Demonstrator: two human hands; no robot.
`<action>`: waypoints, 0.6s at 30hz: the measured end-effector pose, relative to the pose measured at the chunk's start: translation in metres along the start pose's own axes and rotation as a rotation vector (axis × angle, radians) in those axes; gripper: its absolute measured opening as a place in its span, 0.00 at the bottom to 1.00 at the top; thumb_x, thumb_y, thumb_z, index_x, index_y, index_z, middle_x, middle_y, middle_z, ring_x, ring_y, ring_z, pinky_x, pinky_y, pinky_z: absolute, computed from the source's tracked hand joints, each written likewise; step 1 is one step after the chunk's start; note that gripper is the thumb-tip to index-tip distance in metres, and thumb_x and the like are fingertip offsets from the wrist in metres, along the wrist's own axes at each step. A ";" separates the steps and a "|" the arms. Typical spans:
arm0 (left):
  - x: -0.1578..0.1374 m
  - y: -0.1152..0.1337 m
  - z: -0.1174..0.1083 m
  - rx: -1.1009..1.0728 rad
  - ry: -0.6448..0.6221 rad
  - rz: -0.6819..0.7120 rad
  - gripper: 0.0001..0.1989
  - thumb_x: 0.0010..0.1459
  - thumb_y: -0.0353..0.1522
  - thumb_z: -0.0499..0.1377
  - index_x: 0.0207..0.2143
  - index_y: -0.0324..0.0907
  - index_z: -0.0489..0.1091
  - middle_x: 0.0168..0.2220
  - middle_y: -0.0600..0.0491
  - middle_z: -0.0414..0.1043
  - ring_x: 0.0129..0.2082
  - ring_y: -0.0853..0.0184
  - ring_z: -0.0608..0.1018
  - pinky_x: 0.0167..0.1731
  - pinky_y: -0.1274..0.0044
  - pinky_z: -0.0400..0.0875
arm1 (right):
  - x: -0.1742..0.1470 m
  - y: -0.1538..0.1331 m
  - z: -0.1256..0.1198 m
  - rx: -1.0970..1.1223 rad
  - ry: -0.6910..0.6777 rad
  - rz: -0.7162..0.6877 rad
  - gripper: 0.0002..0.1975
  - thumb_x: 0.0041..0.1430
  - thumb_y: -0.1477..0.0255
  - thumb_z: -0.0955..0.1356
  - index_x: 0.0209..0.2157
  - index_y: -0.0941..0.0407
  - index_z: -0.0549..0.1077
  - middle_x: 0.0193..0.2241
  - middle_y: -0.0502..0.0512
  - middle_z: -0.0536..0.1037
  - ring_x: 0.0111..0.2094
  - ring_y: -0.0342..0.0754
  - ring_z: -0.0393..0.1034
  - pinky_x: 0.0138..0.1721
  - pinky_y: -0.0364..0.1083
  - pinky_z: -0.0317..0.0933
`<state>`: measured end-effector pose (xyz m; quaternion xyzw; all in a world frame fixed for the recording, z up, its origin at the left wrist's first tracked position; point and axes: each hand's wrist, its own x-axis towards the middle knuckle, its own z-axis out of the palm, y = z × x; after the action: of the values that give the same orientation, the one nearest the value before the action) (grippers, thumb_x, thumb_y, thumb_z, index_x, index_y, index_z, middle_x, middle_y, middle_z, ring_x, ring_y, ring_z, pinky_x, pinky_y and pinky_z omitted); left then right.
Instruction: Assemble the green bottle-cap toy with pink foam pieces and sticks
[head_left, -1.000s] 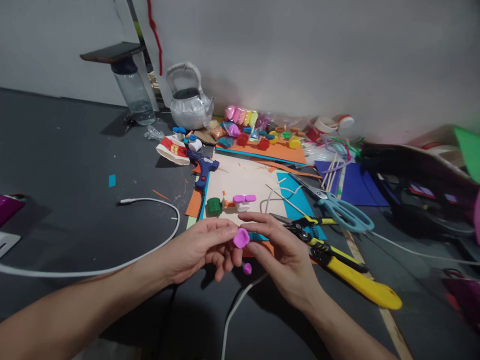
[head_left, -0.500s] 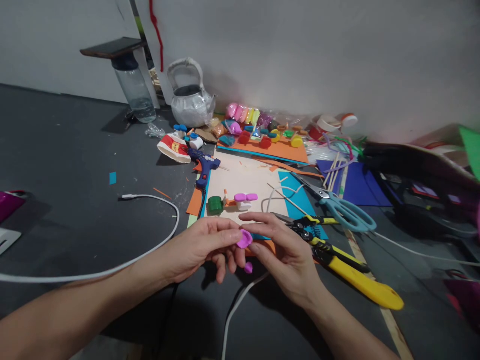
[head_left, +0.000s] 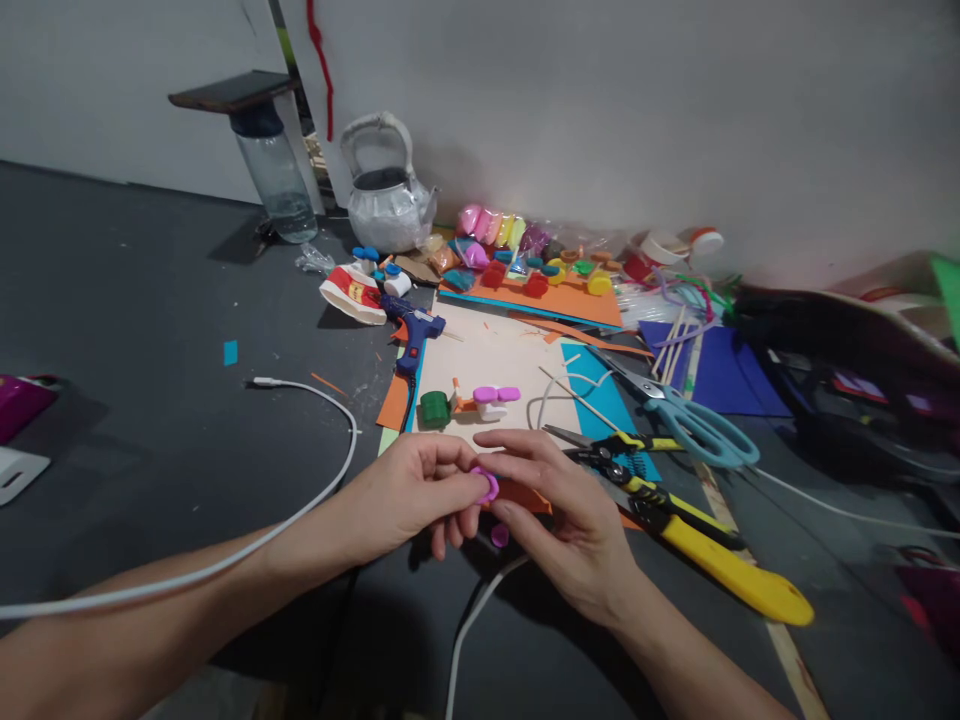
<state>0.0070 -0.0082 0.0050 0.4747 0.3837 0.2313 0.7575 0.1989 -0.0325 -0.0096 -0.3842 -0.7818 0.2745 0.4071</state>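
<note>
A small, magenta, cup-shaped clay piece (head_left: 491, 487) sits in front of the person, above the near edge of the papers on the dark bench (head_left: 172, 440). The left hand (head_left: 420, 490) pinches it between thumb and fingers; the right hand (head_left: 570, 515) curves around its other side, thumb and forefinger slightly parted, though whether they grip is unclear. It looks light, soft and easily dented, probably a little tacky, so a gentle fingertip hold on its rounded rim should suit. A smaller magenta lump (head_left: 499, 536) shows just below. Beyond, a glossy green cylinder (head_left: 434, 409) rests on smooth cream paper (head_left: 517, 350).
</note>
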 end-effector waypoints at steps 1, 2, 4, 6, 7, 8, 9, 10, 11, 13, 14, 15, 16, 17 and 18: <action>0.000 0.000 0.000 0.004 -0.001 -0.001 0.11 0.58 0.37 0.61 0.28 0.39 0.69 0.20 0.58 0.69 0.15 0.76 0.69 0.16 0.84 0.66 | 0.000 0.000 0.000 0.000 -0.004 -0.004 0.18 0.61 0.76 0.69 0.51 0.46 0.74 0.49 0.57 0.77 0.50 0.51 0.73 0.49 0.51 0.70; 0.000 0.000 0.000 0.006 -0.002 -0.002 0.10 0.58 0.36 0.60 0.28 0.39 0.69 0.20 0.59 0.69 0.15 0.77 0.69 0.16 0.84 0.66 | 0.000 0.000 0.000 -0.001 -0.006 -0.008 0.17 0.61 0.76 0.69 0.51 0.46 0.75 0.49 0.56 0.77 0.50 0.51 0.73 0.48 0.51 0.70; 0.000 0.000 -0.001 0.006 -0.007 -0.005 0.10 0.58 0.36 0.60 0.27 0.39 0.69 0.19 0.59 0.68 0.15 0.77 0.68 0.17 0.84 0.65 | 0.000 0.000 -0.001 0.003 -0.009 -0.014 0.16 0.61 0.76 0.68 0.49 0.47 0.75 0.49 0.56 0.77 0.51 0.50 0.73 0.49 0.51 0.69; 0.000 0.000 0.000 0.008 -0.015 -0.008 0.10 0.58 0.35 0.60 0.27 0.39 0.68 0.19 0.59 0.68 0.15 0.77 0.68 0.17 0.84 0.65 | 0.000 0.000 -0.001 0.018 -0.015 -0.013 0.15 0.61 0.76 0.68 0.48 0.48 0.75 0.49 0.57 0.77 0.51 0.50 0.72 0.49 0.51 0.69; -0.001 0.000 0.000 0.011 -0.018 -0.011 0.10 0.58 0.35 0.60 0.27 0.39 0.68 0.18 0.59 0.68 0.15 0.77 0.68 0.17 0.84 0.65 | 0.000 0.000 -0.001 0.027 -0.019 -0.009 0.14 0.61 0.76 0.69 0.48 0.48 0.75 0.49 0.57 0.77 0.51 0.50 0.72 0.50 0.51 0.68; -0.001 0.000 0.000 0.013 -0.021 -0.014 0.10 0.58 0.35 0.60 0.27 0.39 0.68 0.18 0.59 0.68 0.15 0.77 0.68 0.17 0.84 0.65 | 0.000 0.000 -0.001 0.038 -0.021 -0.005 0.14 0.61 0.76 0.69 0.47 0.48 0.75 0.49 0.57 0.77 0.51 0.50 0.72 0.50 0.51 0.68; -0.001 0.000 0.000 0.016 -0.022 -0.017 0.10 0.58 0.35 0.60 0.27 0.39 0.68 0.18 0.59 0.67 0.15 0.77 0.68 0.17 0.85 0.65 | 0.000 0.000 -0.001 0.049 -0.021 -0.004 0.13 0.61 0.76 0.69 0.46 0.48 0.75 0.49 0.57 0.77 0.50 0.50 0.72 0.50 0.51 0.68; -0.001 0.000 0.000 0.020 -0.023 -0.020 0.10 0.58 0.35 0.60 0.27 0.39 0.68 0.18 0.59 0.67 0.15 0.77 0.68 0.17 0.85 0.65 | 0.000 0.000 -0.001 0.060 -0.022 0.002 0.12 0.62 0.76 0.69 0.46 0.49 0.75 0.48 0.57 0.77 0.50 0.50 0.72 0.50 0.51 0.68; -0.001 0.000 0.000 0.023 -0.026 -0.022 0.10 0.58 0.35 0.60 0.27 0.39 0.68 0.18 0.59 0.67 0.15 0.77 0.68 0.17 0.85 0.65 | -0.001 0.000 -0.001 0.071 -0.025 0.008 0.12 0.62 0.76 0.69 0.46 0.49 0.75 0.48 0.57 0.77 0.50 0.50 0.72 0.50 0.51 0.68; -0.001 0.001 0.000 0.033 -0.033 -0.025 0.10 0.58 0.36 0.60 0.28 0.39 0.69 0.19 0.60 0.67 0.16 0.77 0.68 0.17 0.85 0.65 | -0.001 0.000 -0.001 0.094 -0.042 0.023 0.14 0.62 0.75 0.69 0.48 0.48 0.74 0.49 0.57 0.76 0.51 0.49 0.72 0.51 0.51 0.67; 0.000 0.001 0.000 0.036 -0.037 -0.026 0.09 0.58 0.36 0.60 0.29 0.39 0.69 0.19 0.60 0.67 0.16 0.77 0.68 0.17 0.85 0.65 | -0.001 0.000 -0.001 0.105 -0.053 0.028 0.16 0.62 0.75 0.69 0.50 0.48 0.73 0.50 0.57 0.76 0.52 0.49 0.71 0.52 0.51 0.67; 0.000 0.001 0.000 0.038 -0.040 -0.027 0.09 0.58 0.35 0.60 0.29 0.39 0.70 0.19 0.59 0.67 0.16 0.77 0.68 0.17 0.85 0.65 | -0.001 0.000 -0.001 0.112 -0.065 0.026 0.17 0.62 0.75 0.69 0.51 0.48 0.73 0.51 0.57 0.75 0.53 0.50 0.71 0.52 0.51 0.67; 0.000 0.002 0.000 0.037 -0.041 -0.029 0.09 0.58 0.35 0.60 0.29 0.39 0.70 0.19 0.59 0.67 0.16 0.77 0.68 0.17 0.85 0.65 | -0.001 0.000 -0.002 0.119 -0.074 0.024 0.17 0.62 0.75 0.69 0.52 0.48 0.72 0.51 0.57 0.75 0.53 0.50 0.71 0.52 0.51 0.66; 0.000 0.002 0.000 0.032 -0.039 -0.029 0.08 0.58 0.35 0.60 0.29 0.39 0.70 0.19 0.59 0.67 0.16 0.77 0.68 0.17 0.85 0.64 | -0.001 0.000 -0.002 0.125 -0.080 0.021 0.17 0.62 0.75 0.69 0.52 0.48 0.72 0.51 0.57 0.75 0.53 0.50 0.71 0.52 0.51 0.66; 0.000 0.002 0.001 0.025 -0.039 -0.030 0.08 0.57 0.34 0.60 0.28 0.39 0.70 0.18 0.59 0.67 0.16 0.77 0.68 0.17 0.85 0.64 | -0.001 0.000 -0.002 0.132 -0.083 0.020 0.16 0.62 0.75 0.69 0.51 0.48 0.73 0.51 0.57 0.75 0.53 0.50 0.71 0.52 0.51 0.66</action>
<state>0.0076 -0.0078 0.0070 0.4829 0.3787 0.2057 0.7623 0.2008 -0.0329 -0.0084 -0.3526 -0.7744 0.3452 0.3959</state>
